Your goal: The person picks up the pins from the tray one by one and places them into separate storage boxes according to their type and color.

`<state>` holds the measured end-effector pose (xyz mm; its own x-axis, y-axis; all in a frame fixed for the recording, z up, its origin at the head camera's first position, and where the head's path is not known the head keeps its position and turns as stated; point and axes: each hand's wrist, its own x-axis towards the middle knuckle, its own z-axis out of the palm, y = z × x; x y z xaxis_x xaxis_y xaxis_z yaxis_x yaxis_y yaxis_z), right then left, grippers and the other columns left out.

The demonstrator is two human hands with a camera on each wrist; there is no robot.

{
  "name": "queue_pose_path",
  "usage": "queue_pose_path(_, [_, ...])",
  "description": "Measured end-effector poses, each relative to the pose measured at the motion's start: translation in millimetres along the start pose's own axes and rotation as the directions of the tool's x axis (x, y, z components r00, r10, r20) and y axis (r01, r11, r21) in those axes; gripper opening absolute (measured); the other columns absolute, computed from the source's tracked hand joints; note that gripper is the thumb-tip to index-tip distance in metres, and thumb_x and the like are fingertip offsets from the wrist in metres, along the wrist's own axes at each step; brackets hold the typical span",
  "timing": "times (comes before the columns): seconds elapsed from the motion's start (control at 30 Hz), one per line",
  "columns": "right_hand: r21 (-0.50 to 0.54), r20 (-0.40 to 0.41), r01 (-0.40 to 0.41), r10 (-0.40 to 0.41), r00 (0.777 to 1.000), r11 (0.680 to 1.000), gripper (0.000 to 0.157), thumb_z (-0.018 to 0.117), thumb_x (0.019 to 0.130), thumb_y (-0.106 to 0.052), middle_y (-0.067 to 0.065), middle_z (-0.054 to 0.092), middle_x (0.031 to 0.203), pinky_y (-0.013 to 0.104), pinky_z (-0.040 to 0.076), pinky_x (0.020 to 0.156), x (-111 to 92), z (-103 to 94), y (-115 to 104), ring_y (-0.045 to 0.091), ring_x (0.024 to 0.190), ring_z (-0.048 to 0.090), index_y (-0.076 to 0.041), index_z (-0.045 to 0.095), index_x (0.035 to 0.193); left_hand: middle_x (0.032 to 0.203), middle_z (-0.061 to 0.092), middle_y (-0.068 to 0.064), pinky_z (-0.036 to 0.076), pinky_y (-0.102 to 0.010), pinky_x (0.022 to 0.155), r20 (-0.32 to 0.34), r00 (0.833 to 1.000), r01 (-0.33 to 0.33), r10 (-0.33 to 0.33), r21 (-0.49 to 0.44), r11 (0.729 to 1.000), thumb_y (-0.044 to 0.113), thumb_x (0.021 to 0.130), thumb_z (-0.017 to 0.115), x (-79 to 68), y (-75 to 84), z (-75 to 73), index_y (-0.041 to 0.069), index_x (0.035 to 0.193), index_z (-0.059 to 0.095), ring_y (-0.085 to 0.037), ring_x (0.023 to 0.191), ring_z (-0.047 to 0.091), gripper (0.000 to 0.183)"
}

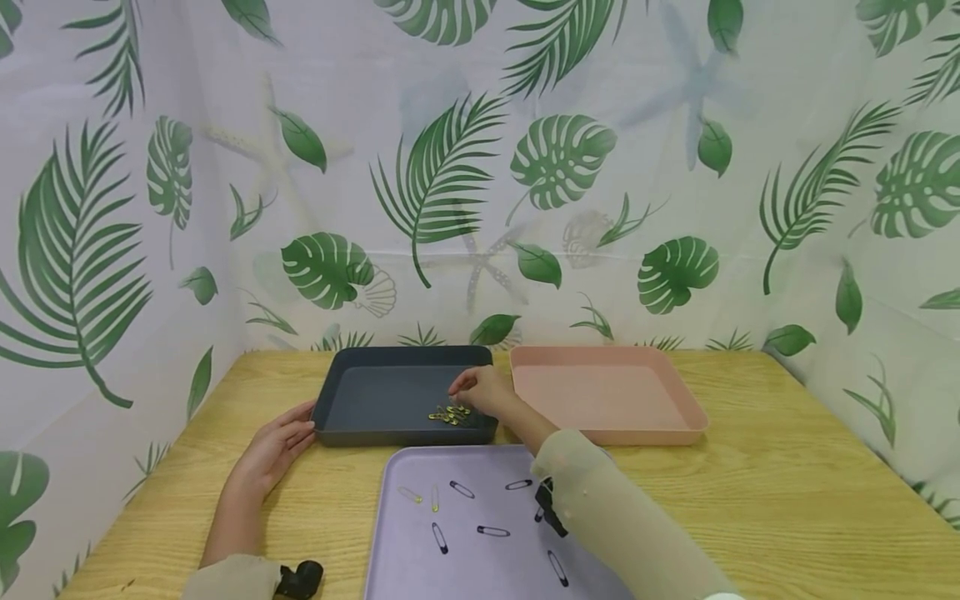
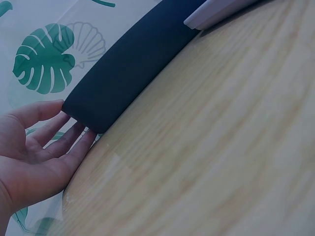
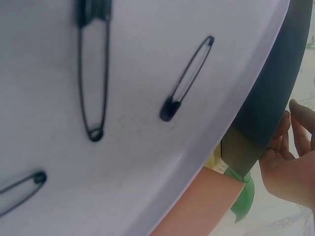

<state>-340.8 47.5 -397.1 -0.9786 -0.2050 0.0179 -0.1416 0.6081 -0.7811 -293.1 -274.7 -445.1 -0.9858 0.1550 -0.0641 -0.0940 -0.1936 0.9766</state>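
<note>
We found the right hand (image 1: 486,392) above the dark tray (image 1: 378,396).
Gold safety pins (image 1: 453,414) lay piled inside, near right; we could not tell whether that hand's bunched fingers held one. The left hand (image 1: 272,450), loosely spread, touched the tray's left edge.
</note>
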Motion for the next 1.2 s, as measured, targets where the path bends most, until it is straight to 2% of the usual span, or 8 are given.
queue_pose_path(0.3, [-0.011, 0.013, 0.032, -0.032, 0.999, 0.999, 0.003, 0.068, 0.081, -0.006, -0.002, 0.061, 0.070, 0.022, 0.043, 0.046, -9.1, -2.1, -3.5, 0.013, 0.061, 0.052, -0.005, 0.069, 0.084, 0.143, 0.025, -0.016, 0.036, -0.023, 0.095, -0.016, 1.000, 0.007, -0.007, -0.001, 1.000, 0.002, 0.096, 0.043, -1.6, -0.8, 1.7, -0.005, 0.144, 0.015, -0.004, 0.104, 0.051, 0.056])
queue_pose_path(0.47, [0.007, 0.059, 0.066, -0.066, 0.996, 0.998, 0.005, 0.067, 0.083, -0.005, 0.002, 0.061, 0.073, 0.020, 0.039, 0.045, -17.5, -1.1, -9.4, 0.013, 0.058, 0.049, -0.004, 0.069, 0.087, 0.145, 0.022, -0.017, 0.035, -0.024, 0.096, -0.008, 1.000, 0.006, -0.006, 0.008, 1.000, 0.003, 0.096, 0.042, -1.9, -1.4, 0.9, -0.005, 0.144, 0.015, -0.004, 0.105, 0.050, 0.056])
queue_pose_path(0.57, [0.032, 0.092, 0.082, -0.085, 0.992, 0.996, 0.005, 0.066, 0.084, -0.006, 0.002, 0.060, 0.072, 0.021, 0.038, 0.045, -22.5, 0.7, -11.9, 0.013, 0.057, 0.048, -0.004, 0.069, 0.088, 0.143, 0.026, -0.015, 0.036, -0.023, 0.096, -0.009, 1.000, 0.002, -0.002, 0.014, 1.000, 0.003, 0.096, 0.043, -1.6, -1.7, 0.5, -0.005, 0.144, 0.015, -0.003, 0.104, 0.051, 0.056])
queue_pose_path(0.67, [0.035, 0.112, 0.101, -0.104, 0.988, 0.994, 0.006, 0.067, 0.084, -0.009, 0.000, 0.060, 0.072, 0.022, 0.041, 0.046, -28.7, 3.4, -13.9, 0.012, 0.057, 0.048, -0.006, 0.069, 0.088, 0.142, 0.028, -0.014, 0.037, -0.023, 0.095, -0.015, 1.000, -0.003, 0.004, 0.023, 1.000, 0.003, 0.096, 0.043, -1.3, -1.8, 0.6, -0.004, 0.144, 0.016, -0.002, 0.104, 0.051, 0.056])
queue_pose_path(0.87, [0.040, 0.136, 0.149, -0.153, 0.979, 0.988, 0.004, 0.068, 0.083, -0.011, -0.003, 0.061, 0.073, 0.025, 0.045, 0.050, -47.9, 8.7, -21.2, 0.014, 0.063, 0.054, -0.009, 0.070, 0.086, 0.145, 0.021, -0.018, 0.036, -0.023, 0.095, -0.004, 1.000, -0.009, 0.010, 0.032, 0.999, 0.004, 0.096, 0.043, -1.2, -1.6, 0.5, -0.005, 0.144, 0.015, -0.003, 0.105, 0.050, 0.055])
queue_pose_path(1.07, [0.044, 0.153, 0.157, -0.162, 0.975, 0.987, 0.003, 0.070, 0.081, -0.010, -0.005, 0.061, 0.079, 0.023, 0.044, 0.053, -62.0, 17.9, -23.5, 0.010, 0.064, 0.051, -0.009, 0.071, 0.084, 0.144, 0.023, -0.016, 0.036, -0.023, 0.096, -0.002, 1.000, -0.007, 0.007, 0.023, 1.000, 0.003, 0.096, 0.042, -1.2, -1.2, 0.4, -0.005, 0.144, 0.015, -0.002, 0.103, 0.051, 0.055])
queue_pose_path(1.2, [0.056, 0.187, 0.164, -0.171, 0.967, 0.985, 0.003, 0.071, 0.080, -0.010, -0.006, 0.060, 0.076, 0.022, 0.043, 0.054, -69.8, 24.5, -24.3, 0.009, 0.065, 0.050, -0.009, 0.071, 0.083, 0.145, 0.020, -0.018, 0.035, -0.024, 0.096, 0.005, 1.000, -0.011, 0.011, 0.021, 1.000, 0.003, 0.097, 0.042, -0.4, -1.4, 0.1, -0.005, 0.144, 0.014, -0.003, 0.105, 0.050, 0.055])
